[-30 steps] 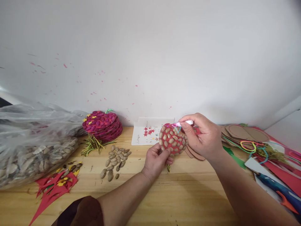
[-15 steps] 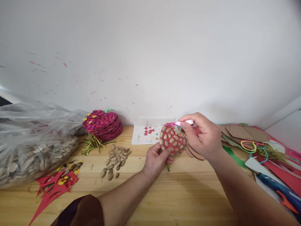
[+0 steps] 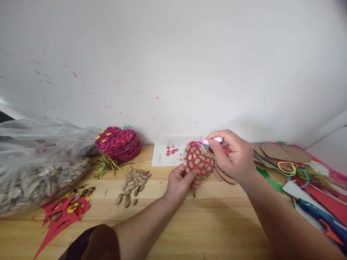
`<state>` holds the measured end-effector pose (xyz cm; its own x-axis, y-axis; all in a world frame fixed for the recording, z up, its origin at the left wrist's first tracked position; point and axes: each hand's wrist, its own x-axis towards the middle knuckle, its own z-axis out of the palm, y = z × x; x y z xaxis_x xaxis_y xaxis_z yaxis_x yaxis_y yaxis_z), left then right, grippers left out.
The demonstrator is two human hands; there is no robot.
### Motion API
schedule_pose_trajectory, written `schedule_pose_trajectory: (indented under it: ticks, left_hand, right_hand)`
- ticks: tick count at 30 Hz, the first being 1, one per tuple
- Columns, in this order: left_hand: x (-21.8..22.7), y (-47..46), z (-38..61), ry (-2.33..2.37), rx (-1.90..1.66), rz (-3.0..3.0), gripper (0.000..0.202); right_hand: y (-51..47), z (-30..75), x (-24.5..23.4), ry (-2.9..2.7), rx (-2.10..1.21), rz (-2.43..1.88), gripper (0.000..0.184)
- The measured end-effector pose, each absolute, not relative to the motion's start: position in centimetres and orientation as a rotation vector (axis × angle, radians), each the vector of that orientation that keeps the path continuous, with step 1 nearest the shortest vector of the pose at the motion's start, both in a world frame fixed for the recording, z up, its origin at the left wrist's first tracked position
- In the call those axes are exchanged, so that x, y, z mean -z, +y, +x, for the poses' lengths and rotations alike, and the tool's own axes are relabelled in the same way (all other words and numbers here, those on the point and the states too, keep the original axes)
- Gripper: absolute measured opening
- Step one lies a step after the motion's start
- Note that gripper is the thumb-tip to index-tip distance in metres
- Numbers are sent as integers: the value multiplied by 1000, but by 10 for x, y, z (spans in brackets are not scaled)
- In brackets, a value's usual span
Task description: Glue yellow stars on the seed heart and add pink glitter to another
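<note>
Just one marker, one held disc.

From my remote feed I log one wooden table, pale and visibly grained. Left side: one clear plastic bag, filled with what look like peanuts; red paper scraps before it, with yellow bits among them. Next, toward the back: one stack of purple-studded discs, green-yellow strands at its front edge. Nearer the middle: loose peanuts, a small cluster (I make no exact count). Back centre: one white sheet. Right side: brown cardboard cutouts piled up, green paper just in front.
</note>
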<state>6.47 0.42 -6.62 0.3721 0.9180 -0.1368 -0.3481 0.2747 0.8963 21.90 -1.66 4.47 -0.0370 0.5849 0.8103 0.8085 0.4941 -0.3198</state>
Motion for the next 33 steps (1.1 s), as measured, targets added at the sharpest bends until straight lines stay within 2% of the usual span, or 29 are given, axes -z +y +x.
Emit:
schedule_pose_trajectory:
  ticks: [33]
  left_hand:
    - [61,4,62,752,-955,864,44]
  right_hand:
    - [-11,220,-42,-1803,311,-1145,8]
